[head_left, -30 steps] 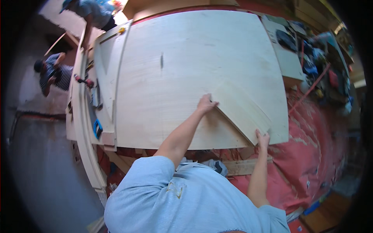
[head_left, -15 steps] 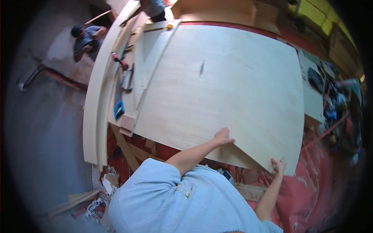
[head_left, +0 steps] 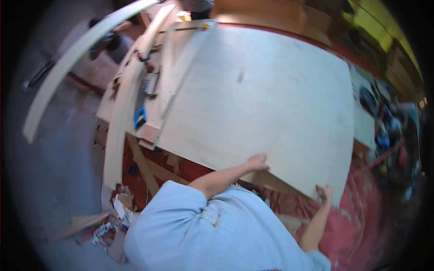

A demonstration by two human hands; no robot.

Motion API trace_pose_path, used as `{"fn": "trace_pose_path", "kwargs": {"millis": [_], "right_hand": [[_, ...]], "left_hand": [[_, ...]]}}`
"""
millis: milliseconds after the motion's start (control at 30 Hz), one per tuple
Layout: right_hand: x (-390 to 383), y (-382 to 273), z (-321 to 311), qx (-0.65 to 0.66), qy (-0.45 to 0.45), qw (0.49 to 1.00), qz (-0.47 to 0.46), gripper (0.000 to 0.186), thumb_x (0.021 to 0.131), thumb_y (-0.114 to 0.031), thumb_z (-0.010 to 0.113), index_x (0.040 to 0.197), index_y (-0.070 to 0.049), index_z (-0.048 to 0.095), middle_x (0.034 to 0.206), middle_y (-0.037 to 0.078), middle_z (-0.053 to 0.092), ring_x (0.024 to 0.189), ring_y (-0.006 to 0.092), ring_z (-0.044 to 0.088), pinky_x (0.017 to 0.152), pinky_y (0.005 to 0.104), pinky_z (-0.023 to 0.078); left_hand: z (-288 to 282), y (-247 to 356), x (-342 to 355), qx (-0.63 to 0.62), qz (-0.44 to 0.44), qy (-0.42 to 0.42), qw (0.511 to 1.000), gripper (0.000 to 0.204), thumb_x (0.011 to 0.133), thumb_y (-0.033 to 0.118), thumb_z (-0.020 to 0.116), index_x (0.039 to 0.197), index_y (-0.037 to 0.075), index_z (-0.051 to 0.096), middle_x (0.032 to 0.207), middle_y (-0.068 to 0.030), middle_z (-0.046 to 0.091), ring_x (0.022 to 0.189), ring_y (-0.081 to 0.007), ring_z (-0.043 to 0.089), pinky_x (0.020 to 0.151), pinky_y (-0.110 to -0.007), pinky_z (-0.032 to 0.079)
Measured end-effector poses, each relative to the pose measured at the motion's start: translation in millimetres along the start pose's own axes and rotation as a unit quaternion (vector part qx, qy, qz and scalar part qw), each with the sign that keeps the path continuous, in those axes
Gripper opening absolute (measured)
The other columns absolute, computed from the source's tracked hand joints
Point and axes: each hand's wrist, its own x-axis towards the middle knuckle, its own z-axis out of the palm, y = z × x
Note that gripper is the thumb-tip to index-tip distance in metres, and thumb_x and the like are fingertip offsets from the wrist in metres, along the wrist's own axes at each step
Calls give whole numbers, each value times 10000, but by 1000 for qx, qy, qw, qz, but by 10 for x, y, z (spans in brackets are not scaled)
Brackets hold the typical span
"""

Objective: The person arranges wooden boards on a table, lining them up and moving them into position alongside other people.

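While my left hand [head_left: 258, 161] sits at the left end of the board [head_left: 296, 168], my right hand [head_left: 324, 193] curls its fingers around the other end, gripping it close to the near right corner of the big sheet [head_left: 253, 90]. The left fingers touch the board's edge, but blur on my feed means I cannot tell how tightly they close. The board lies slantwise over the sheet's near edge, with a dark, shaded wedge below its front side; whether it rests flat, I cannot tell. Along the sheet's left edge I see a blue-handled saw [head_left: 140, 118], a red tool [head_left: 147, 64] and, beside the near left corner, a block [head_left: 149, 134]. Off past that side, a long strip [head_left: 62, 67] passes in front of a co-worker [head_left: 120, 47]. Beyond the sheet's right edge, a red cover [head_left: 359, 235] spreads out, wrinkled.
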Motion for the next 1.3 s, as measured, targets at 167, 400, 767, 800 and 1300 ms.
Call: {"fn": "trace_pose_path", "kwargs": {"millis": [167, 400, 767, 800, 1300], "right_hand": [[-269, -280, -112, 21, -98, 995, 6, 738, 727, -168, 921, 1325, 123, 601, 1145, 199, 726, 1005, 304, 698, 890, 437, 545], [-486, -534, -107, 75, -84, 993, -25, 368, 754, -129, 918, 1066, 17, 787, 965, 102, 785, 908, 210, 703, 827, 379, 518], [-552, -513, 30, -77, -14, 996, 33, 673, 649, -399, 971, 1069, 77, 748, 1013, 240, 780, 959, 350, 765, 875, 419, 603], [-598, -568, 9, -85, -7, 996, 33, 674, 661, -401, 968, 1088, 73, 748, 1047, 247, 775, 993, 355, 761, 896, 419, 600], [-856, -811, -54, -92, 25, 992, 78, 685, 742, -389, 935, 1229, 36, 707, 1267, 262, 717, 1205, 389, 693, 1023, 456, 562]], "left_hand": [[16, -48, 108, 31, 22, -43, 998, 609, 812, 464, 796, 1191, -1, 689, 1180, -273, 720, 1124, -415, 697, 966, -512, 549], [-128, 54, 105, 56, 49, -29, 997, 551, 906, 469, 727, 1162, -17, 684, 1098, -271, 734, 1061, -451, 697, 938, -518, 546], [-15, 282, 298, -56, 48, 67, 995, 540, 862, 250, 785, 1303, -33, 650, 1314, -285, 671, 1258, -444, 624, 1081, -507, 492], [1, 308, 272, -45, 51, 91, 994, 478, 835, 167, 772, 1257, -34, 672, 1248, -275, 705, 1199, -428, 665, 1041, -494, 514], [-82, 468, 143, -81, 43, 76, 993, 427, 800, 66, 778, 1198, -70, 707, 1081, -203, 782, 978, -309, 757, 910, -405, 572]]}}
